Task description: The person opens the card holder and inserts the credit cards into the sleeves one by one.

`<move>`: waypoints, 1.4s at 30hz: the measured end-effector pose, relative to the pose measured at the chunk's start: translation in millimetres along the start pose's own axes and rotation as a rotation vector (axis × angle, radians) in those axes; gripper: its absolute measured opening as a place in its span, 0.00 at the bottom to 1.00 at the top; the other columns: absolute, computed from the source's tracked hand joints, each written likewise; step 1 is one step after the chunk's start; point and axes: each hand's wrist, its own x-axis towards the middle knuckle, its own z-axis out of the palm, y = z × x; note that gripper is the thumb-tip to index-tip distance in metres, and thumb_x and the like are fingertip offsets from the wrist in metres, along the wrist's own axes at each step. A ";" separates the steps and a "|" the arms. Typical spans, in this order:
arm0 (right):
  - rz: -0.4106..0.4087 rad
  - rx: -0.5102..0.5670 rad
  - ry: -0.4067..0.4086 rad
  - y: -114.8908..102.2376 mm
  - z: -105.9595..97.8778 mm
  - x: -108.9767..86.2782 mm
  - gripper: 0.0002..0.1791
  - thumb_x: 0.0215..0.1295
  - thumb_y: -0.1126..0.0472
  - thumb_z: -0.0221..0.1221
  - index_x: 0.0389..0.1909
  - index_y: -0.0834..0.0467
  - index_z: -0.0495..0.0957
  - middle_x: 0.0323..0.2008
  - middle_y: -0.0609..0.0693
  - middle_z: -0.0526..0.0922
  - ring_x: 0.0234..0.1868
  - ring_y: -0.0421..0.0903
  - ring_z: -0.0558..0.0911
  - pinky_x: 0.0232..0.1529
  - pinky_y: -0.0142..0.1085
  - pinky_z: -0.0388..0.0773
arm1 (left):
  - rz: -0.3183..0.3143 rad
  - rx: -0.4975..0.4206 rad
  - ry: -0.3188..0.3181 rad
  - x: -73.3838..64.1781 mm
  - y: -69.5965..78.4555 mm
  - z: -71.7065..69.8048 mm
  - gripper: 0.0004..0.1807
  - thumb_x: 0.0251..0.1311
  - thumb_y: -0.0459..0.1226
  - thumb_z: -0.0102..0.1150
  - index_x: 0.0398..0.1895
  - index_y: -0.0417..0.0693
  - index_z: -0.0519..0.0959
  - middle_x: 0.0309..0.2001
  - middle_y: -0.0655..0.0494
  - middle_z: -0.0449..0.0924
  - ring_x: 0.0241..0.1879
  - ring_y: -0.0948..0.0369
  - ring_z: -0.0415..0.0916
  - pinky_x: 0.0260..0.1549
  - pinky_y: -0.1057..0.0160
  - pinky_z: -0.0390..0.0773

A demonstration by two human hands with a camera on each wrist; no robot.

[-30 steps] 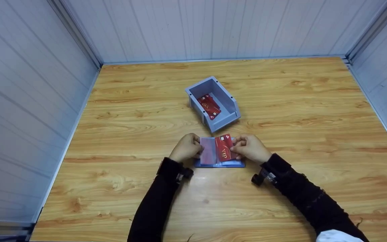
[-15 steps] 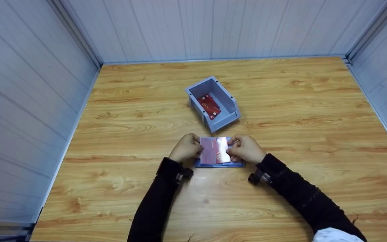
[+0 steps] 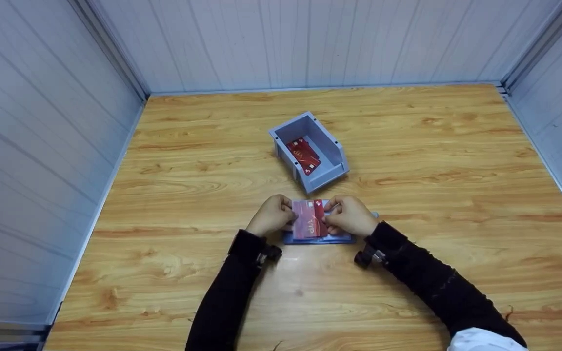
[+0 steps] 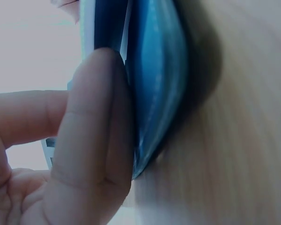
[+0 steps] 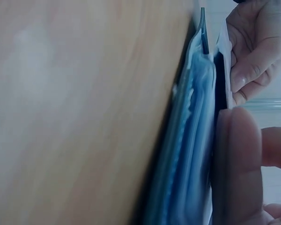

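A blue card holder (image 3: 343, 239) with clear plastic sleeves lies open on the wooden table. My left hand (image 3: 270, 215) pinches the outer edge of its left sleeve page (image 3: 300, 222). Between thumb and fingers, my right hand (image 3: 353, 216) pinches the right edge of a red VIP card (image 3: 320, 219). Most of that card shows through the clear sleeve, with a red strip on the right outside it. In the left wrist view, the thumb (image 4: 91, 136) lies beside the blue cover (image 4: 161, 70). The right wrist view shows the stacked sleeves (image 5: 199, 126) edge-on.
Just beyond the card holder stands a grey plastic bin (image 3: 321, 181), turned at an angle. Several red VIP cards (image 3: 304, 155) lie inside it. White panel walls (image 3: 310, 44) border the table at the back and both sides.
My right hand has moved left, sliding the red card from over the right page into the left sleeve. My left hand has kept its place at the sleeve's edge.
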 end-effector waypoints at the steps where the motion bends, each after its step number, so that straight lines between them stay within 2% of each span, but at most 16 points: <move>1: -0.001 0.001 -0.003 -0.2 0.3 0.3 0.14 0.59 0.72 0.57 0.45 0.72 0.70 0.22 0.49 0.82 0.18 0.36 0.80 0.23 0.28 0.82 | 0.000 0.000 0.000 0.2 -0.3 0.1 0.09 0.56 0.24 0.55 0.39 0.34 0.69 0.27 0.54 0.74 0.21 0.63 0.75 0.24 0.67 0.84; 13: 0.012 0.063 -0.036 -1.5 3.7 1.5 0.18 0.60 0.71 0.57 0.50 0.75 0.71 0.21 0.49 0.81 0.19 0.38 0.81 0.25 0.29 0.83 | 0.004 0.004 0.015 -1.6 1.9 2.6 0.09 0.55 0.22 0.53 0.40 0.32 0.70 0.26 0.54 0.73 0.19 0.64 0.74 0.22 0.69 0.82; 23: -0.027 0.122 -0.057 -1.6 6.9 -0.2 0.20 0.59 0.73 0.54 0.52 0.78 0.69 0.23 0.50 0.82 0.22 0.38 0.83 0.28 0.30 0.84 | 0.027 0.043 0.024 -1.2 1.3 3.4 0.08 0.56 0.23 0.54 0.40 0.32 0.71 0.28 0.53 0.74 0.20 0.64 0.75 0.23 0.68 0.83; 32: -0.036 0.096 -0.057 -2.1 7.9 -0.2 0.20 0.58 0.73 0.53 0.52 0.78 0.69 0.24 0.50 0.82 0.22 0.38 0.83 0.29 0.31 0.84 | 0.034 0.040 0.028 -0.9 2.0 4.5 0.08 0.56 0.23 0.54 0.40 0.32 0.71 0.27 0.54 0.74 0.20 0.64 0.75 0.23 0.68 0.83; 38: -0.028 0.116 -0.066 0.4 6.7 -0.6 0.20 0.60 0.72 0.53 0.52 0.77 0.70 0.23 0.48 0.82 0.23 0.39 0.83 0.30 0.32 0.85 | 0.029 0.061 0.035 -1.8 3.6 4.8 0.10 0.54 0.25 0.59 0.38 0.34 0.71 0.26 0.54 0.74 0.20 0.63 0.75 0.22 0.67 0.83; 42: -0.033 0.094 -0.066 1.3 3.7 -2.2 0.19 0.60 0.72 0.54 0.52 0.76 0.71 0.23 0.48 0.81 0.24 0.39 0.83 0.31 0.33 0.85 | 0.034 0.073 0.041 -2.8 3.6 5.3 0.12 0.53 0.25 0.60 0.39 0.34 0.70 0.26 0.54 0.73 0.21 0.63 0.76 0.22 0.66 0.83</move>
